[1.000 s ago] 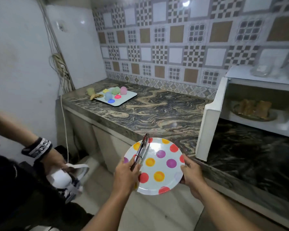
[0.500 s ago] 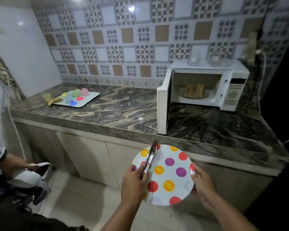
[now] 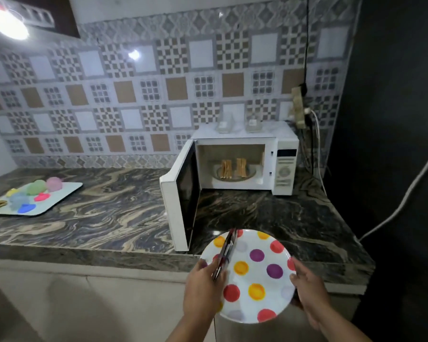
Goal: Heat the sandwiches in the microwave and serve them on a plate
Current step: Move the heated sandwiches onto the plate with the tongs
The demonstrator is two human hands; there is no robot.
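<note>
At the left end of the worktop (image 3: 109,213) lies a white tray (image 3: 67,191) holding small coloured items, well apart from everything else. Near the right back corner stands the white microwave (image 3: 286,169), its door (image 3: 177,201) swung wide toward the front edge. Inside, 2 sandwiches (image 3: 234,167) stand on edge, side by side, on the glass turntable (image 3: 251,174).

Out past the front edge of the worktop, the person holds a white plate (image 3: 250,275) with coloured spots. The left hand (image 3: 203,292) is curled round the plate's left rim and also pins a pair of tongs (image 3: 226,253) against it, tips pointing toward the microwave. The right hand (image 3: 307,285) grips the right rim, thumb on top, fingers hidden beneath.

The plate looks stiff, light and glossy, so probably slippery; a 2-handed rim hold suits it, though it will want setting down on the worktop in front of the microwave to free a hand. The sandwiches appear toasted, likely light and fairly firm at the crust but soft in the middle and prone to splitting into slices. They may be hot. The tongs would best close across the flat faces of 1 sandwich at a time, mid-height, with gentle pressure, since a hard squeeze could crush the bread or push out filling.
</note>
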